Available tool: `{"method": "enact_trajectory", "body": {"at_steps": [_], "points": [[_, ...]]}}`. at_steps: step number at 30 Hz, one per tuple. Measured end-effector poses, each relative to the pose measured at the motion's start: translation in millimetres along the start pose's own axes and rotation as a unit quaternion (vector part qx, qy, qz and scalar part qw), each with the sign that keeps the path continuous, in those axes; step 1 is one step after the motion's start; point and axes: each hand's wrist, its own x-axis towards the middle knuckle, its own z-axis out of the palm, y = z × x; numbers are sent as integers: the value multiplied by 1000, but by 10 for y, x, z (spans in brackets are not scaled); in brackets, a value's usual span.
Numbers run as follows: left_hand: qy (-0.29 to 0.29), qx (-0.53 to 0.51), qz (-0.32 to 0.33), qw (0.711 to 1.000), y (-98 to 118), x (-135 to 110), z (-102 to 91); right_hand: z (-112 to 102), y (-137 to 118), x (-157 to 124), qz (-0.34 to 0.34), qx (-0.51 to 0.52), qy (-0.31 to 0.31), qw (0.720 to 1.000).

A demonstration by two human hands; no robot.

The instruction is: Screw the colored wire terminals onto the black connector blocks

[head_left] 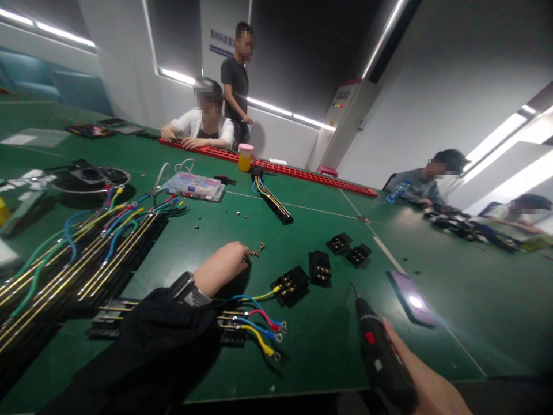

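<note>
My left hand (225, 264) reaches down to the table with its fingers curled together beside a small group of brass screws (261, 246). What its fingertips hold, if anything, is hidden. My right hand (425, 374) is wrapped round a black electric screwdriver (375, 340) with a red button, its thin bit pointing up and away. Between the hands sits a black terminal block (290, 285) with brass contacts and a yellow wire's end at it. Another block (320, 268) stands right of it. Below my left forearm, a busbar strip (231, 328) carries wires ending in ring lugs (276, 337).
More busbar strips with coloured wires (108, 248) cover the left side. Two small black blocks (349, 249) and a phone (412, 300) lie to the right. Farther back are a plastic parts box (194, 186), a pink-lidded jar (246, 158) and a red slotted rail (294, 169). Several people are around the table.
</note>
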Motion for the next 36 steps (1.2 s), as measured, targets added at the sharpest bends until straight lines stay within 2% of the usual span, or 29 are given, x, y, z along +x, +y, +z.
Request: {"method": "enact_trajectory", "body": {"at_steps": [5, 8, 12, 15, 18, 21, 23, 25, 26, 28, 30, 33, 36], "points": [[-13, -1, 9, 1000, 4, 32, 31, 202, 157, 386, -96, -96, 53, 989], [21, -5, -2, 1000, 3, -6, -23, 194, 203, 644, -111, -127, 63, 984], [46, -126, 0, 991, 107, -70, -145, 56, 185, 992, -118, -106, -1, 987], [22, -206, 2, 978, 260, -111, -210, -67, 173, 1265, -131, -62, -75, 987], [-7, -214, 23, 976, 385, -144, -193, -184, 124, 1492, -121, -63, -116, 984], [-12, -207, 46, 977, 429, -160, -101, -290, -83, 1613, -96, -140, -112, 979], [-7, -202, 58, 978, 420, -153, -34, -316, -346, 1643, -92, -169, -57, 980], [-5, -206, 67, 976, 387, -123, 9, -267, -681, 1668, -166, -123, -2, 978], [-9, -213, 71, 974, 363, -96, 15, -212, -855, 1690, -229, -100, -5, 968], [-22, -224, 74, 972, 300, -15, 1, -55, -1165, 1767, -339, -83, -53, 936], [-32, -227, 71, 971, 228, 102, -37, 126, -1379, 1888, -360, -103, -54, 926], [-20, -229, 54, 972, 151, 324, -88, 349, -1489, 2088, -354, -124, -26, 927], [1, -225, 38, 974, 164, 517, -103, 479, -1423, 2192, -322, -117, 24, 939]]}}
